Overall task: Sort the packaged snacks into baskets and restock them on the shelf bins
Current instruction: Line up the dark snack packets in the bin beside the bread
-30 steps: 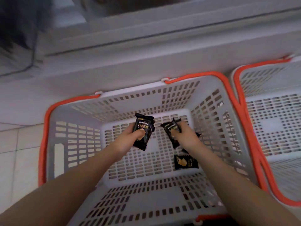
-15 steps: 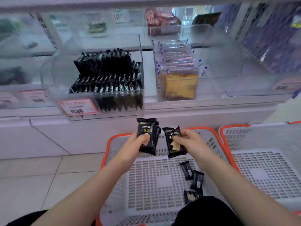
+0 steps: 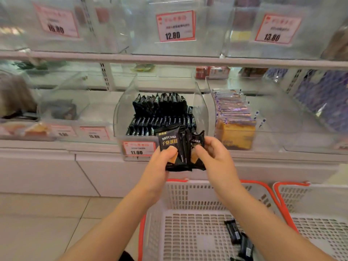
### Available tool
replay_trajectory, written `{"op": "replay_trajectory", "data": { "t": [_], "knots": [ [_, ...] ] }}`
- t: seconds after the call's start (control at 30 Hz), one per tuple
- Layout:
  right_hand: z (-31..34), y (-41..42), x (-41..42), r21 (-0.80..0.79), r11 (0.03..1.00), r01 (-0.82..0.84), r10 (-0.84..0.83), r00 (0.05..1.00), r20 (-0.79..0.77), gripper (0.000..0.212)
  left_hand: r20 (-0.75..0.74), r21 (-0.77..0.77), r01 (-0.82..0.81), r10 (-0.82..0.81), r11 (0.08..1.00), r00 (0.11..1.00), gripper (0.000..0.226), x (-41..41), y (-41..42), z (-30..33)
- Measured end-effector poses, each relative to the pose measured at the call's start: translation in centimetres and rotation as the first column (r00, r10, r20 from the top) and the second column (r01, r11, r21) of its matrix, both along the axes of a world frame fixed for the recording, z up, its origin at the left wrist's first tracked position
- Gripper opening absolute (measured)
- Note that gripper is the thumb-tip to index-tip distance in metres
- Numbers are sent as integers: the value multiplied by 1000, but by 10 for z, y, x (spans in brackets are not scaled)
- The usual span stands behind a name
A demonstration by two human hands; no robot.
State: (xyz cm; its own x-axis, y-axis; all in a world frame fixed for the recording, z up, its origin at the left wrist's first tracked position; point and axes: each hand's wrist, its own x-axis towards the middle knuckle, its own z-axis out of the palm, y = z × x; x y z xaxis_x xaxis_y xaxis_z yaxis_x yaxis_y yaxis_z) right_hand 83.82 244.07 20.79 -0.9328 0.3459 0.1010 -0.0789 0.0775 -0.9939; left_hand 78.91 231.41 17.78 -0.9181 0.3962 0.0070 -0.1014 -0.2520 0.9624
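Observation:
My left hand point(image 3: 162, 162) grips a small stack of black DRYCAKE snack packs point(image 3: 172, 147), thumb on the front pack. My right hand point(image 3: 214, 155) pinches another black DRYCAKE pack point(image 3: 197, 143) pressed against that stack. Both hands are raised in front of a clear shelf bin point(image 3: 122, 112) that holds several rows of the same black packs point(image 3: 162, 110). Below, a grey basket with an orange rim point(image 3: 188, 194) stands on the floor with a few black packs point(image 3: 238, 236) left at its bottom right.
A second grey basket point(image 3: 320, 204) stands to the right. The neighbouring clear bin point(image 3: 235, 125) holds yellow cake packs. Price tags, one reading 11.80 point(image 3: 138, 148), hang on the shelf edges. More bins sit on the upper shelf. White floor tiles point(image 3: 47, 213) lie to the left.
Both hands rose from inside the basket up to the black-pack bin, and the right hand's pack has come against the left hand's stack. The view tilted up to the shelves.

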Motion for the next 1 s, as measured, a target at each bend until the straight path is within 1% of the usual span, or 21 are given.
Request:
{"op": "replay_trajectory", "data": {
  "t": [0.1, 0.17, 0.2, 0.27, 0.3, 0.37, 0.4, 0.43, 0.47, 0.5, 0.53, 0.57, 0.6, 0.63, 0.67, 0.73, 0.8, 0.87, 0.9, 0.97, 1.0],
  "knots": [
    [14, -18, -16, -23, 997, -72, 70, 994, -79, 21, -50, 52, 28, -25, 998, 998, 26, -12, -9, 14],
    [20, -27, -27, 36, 987, -154, 157, 984, -87, 21, -80, 58, 52, -48, 997, 996, 15, -20, -13, 23],
    [23, -31, -33, 113, 975, -189, 198, 977, -77, 23, -105, 65, 66, -59, 996, 993, 19, -25, -14, 28],
    [31, -38, -46, 273, 934, -233, 258, 964, -59, 27, -97, 70, 96, -89, 993, 991, 42, -37, -20, 38],
    [37, -40, -54, 336, 911, -238, 273, 960, -60, 30, -75, 71, 99, -94, 993, 993, 43, -43, -24, 45],
    [48, -43, -71, 437, 871, -226, 278, 959, -59, 31, -86, 55, 85, -80, 995, 993, 30, -60, -35, 56],
    [53, -44, -81, 476, 852, -216, 271, 961, -49, 27, -147, -27, 17, -21, 999, 989, 24, -70, -42, 58],
    [57, -45, -92, 503, 839, -208, 256, 966, -27, 23, -274, -141, -121, 79, 983, 958, 19, -81, -51, 57],
    [59, -45, -105, 523, 827, -203, 230, 973, 15, 20, -424, -222, -299, 184, 928, 887, 16, -91, -59, 55],
    [58, -46, -119, 543, 814, -207, 193, 978, 83, 21, -555, -246, -467, 272, 849, 786, 18, -99, -68, 52],
    [56, -47, -134, 564, 794, -225, 157, 973, 167, 27, -630, -248, -583, 329, 773, 704, 26, -106, -76, 50],
    [52, -49, -150, 580, 775, -249, 122, 961, 249, 32, -646, -269, -635, 354, 724, 677, 32, -112, -82, 46],
    [47, -52, -166, 593, 760, -267, 90, 946, 312, 33, -621, -320, -641, 356, 698, 698, 37, -118, -88, 42],
    [43, -56, -180, 608, 745, -274, 53, 933, 356, 34, -565, -392, -604, 337, 694, 753, 42, -124, -92, 36],
    [38, -60, -193, 634, 723, -276, 14, 923, 386, 38, -491, -453, -537, 304, 711, 816, 45, -128, -95, 32],
    [28, -71, -213, 690, 666, -285, -49, 906, 421, 44, -378, -472, -399, 228, 786, 897, 44, -134, -98, 26],
    [19, -80, -226, 738, 598, -313, -75, 895, 440, 43, -382, -457, -343, 167, 821, 909, 38, -136, -101, 21],
    [12, -89, -237, 782, 534, -322, -103, 893, 439, 40, -420, -449, -331, 131, 830, 898, 40, -139, -105, 18],
    [11, -93, -241, 791, 523, -317, -117, 892, 436, 41, -428, -442, -321, 118, 838, 896, 42, -140, -107, 16],
    [13, -99, -244, 798, 507, -326, -115, 892, 438, 57, -428, -424, -287, 89, 859, 899, 46, -140, -111, 14],
    [15, -99, -243, 792, 501, -349, -81, 892, 445, 62, -432, -409, -264, 69, 873, 899, 47, -139, -113, 13]
  ]
}}
